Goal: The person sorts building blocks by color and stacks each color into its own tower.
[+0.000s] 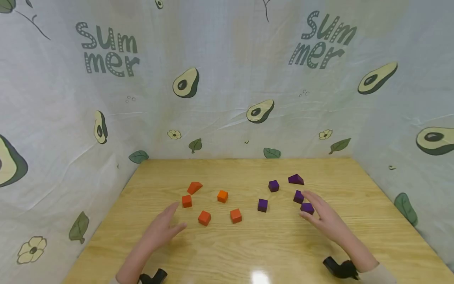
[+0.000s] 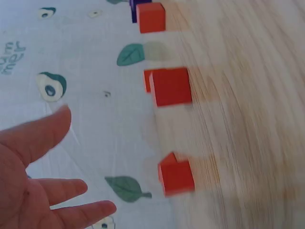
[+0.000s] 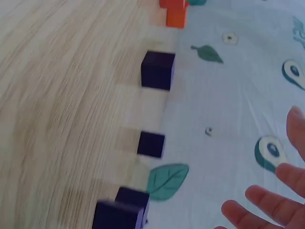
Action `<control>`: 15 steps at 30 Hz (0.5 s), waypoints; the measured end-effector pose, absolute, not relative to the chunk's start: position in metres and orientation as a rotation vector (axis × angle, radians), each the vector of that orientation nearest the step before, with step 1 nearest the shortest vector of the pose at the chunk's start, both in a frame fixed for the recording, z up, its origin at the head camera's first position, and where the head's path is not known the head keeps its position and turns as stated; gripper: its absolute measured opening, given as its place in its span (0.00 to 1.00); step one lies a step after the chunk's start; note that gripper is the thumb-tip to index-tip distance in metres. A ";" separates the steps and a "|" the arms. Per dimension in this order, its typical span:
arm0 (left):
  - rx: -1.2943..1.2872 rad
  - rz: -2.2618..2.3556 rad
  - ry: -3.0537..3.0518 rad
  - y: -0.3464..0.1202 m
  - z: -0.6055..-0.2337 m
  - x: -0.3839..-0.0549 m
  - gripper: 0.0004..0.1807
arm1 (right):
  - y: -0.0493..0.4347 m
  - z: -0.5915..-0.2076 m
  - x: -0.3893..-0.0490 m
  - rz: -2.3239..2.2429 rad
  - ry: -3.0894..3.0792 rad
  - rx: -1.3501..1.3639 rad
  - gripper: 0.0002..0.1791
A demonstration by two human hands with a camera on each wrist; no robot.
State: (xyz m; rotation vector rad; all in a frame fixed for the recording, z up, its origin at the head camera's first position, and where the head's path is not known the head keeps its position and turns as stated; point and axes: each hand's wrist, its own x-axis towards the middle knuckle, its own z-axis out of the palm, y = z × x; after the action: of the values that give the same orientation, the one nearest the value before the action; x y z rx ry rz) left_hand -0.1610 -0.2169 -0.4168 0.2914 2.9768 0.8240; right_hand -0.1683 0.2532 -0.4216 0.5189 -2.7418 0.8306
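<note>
My left hand (image 1: 160, 232) hovers over the table at the left, thumb and fingers spread, holding nothing. Ahead of it lie a red-orange cube (image 1: 186, 201), another red cube (image 1: 204, 218) and a wedge-like orange block (image 1: 194, 187). Farther right are an orange cube (image 1: 222, 196) and a red cube (image 1: 235, 215). My right hand (image 1: 327, 221) is spread beside a purple block (image 1: 307, 208) and a purple cube (image 1: 298, 197), its fingertips partly overlapping them in the head view; contact cannot be told. Other purple pieces are a cube (image 1: 273, 185), a cube (image 1: 262, 205) and a slanted block (image 1: 296, 179).
The light wooden table (image 1: 220, 252) has a bright glare spot near its front. A white cloth (image 1: 223, 47) printed with avocados, leaves and "summer" surrounds it at the back and sides. Black wrist straps (image 1: 342, 268) show near the sleeves.
</note>
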 end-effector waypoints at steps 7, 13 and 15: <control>0.426 0.966 2.808 -0.195 -0.431 -0.181 0.34 | 0.201 -0.428 -0.188 0.848 -2.611 0.715 0.29; 0.504 0.785 2.839 -0.186 -0.442 -0.190 0.33 | 0.163 -0.430 -0.200 0.819 -2.700 0.956 0.25; 0.518 0.770 2.843 -0.184 -0.444 -0.193 0.33 | 0.152 -0.430 -0.204 0.786 -2.753 1.054 0.25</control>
State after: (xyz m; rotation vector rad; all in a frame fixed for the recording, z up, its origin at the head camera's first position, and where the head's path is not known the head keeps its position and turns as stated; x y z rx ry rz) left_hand -0.1931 -0.1836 -0.4437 0.5185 2.8432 0.7695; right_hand -0.2037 0.1522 -0.4304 1.0538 -2.7526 0.7856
